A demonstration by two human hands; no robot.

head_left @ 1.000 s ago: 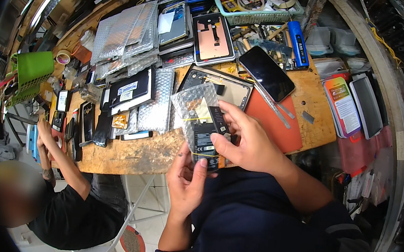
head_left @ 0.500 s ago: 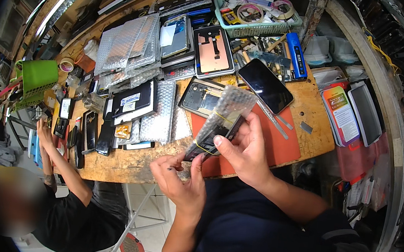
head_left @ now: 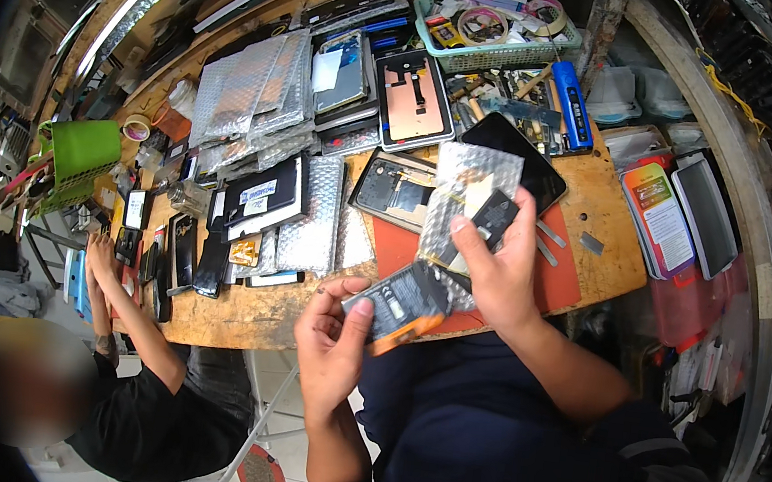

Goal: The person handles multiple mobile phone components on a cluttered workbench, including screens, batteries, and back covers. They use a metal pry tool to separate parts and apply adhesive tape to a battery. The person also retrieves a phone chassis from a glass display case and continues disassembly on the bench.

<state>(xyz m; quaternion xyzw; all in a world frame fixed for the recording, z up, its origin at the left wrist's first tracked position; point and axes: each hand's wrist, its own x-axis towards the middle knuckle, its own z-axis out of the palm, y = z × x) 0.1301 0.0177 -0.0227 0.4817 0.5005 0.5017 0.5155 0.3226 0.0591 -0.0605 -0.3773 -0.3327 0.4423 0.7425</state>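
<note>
My left hand (head_left: 328, 347) pinches a flat dark phone battery (head_left: 402, 308) with an orange lower edge, its thumb on the printed face. My right hand (head_left: 507, 279) is closed on a bubble-wrap packet (head_left: 478, 168), and a black phone battery (head_left: 495, 215) lies against the wrap under its fingers. The two hands are close together over the front of the bench, and the battery in my left hand meets or overlaps the lower end of the packet. Behind the packet lie a black-screened phone (head_left: 537, 171) and an opened phone housing (head_left: 392, 187).
An orange-red mat (head_left: 560, 282) with metal tweezers (head_left: 549, 245) lies on the wooden bench (head_left: 623, 254). Bubble-wrapped stacks (head_left: 251, 92), a green basket (head_left: 497, 59) and a blue tool (head_left: 571, 105) stand farther back. At the left, another person's hands (head_left: 103, 258) are at the bench.
My left hand has drawn the orange-edged battery down and left from the bundle. My right hand has shifted slightly right and lower, and the bubble wrap has turned, showing the black battery.
</note>
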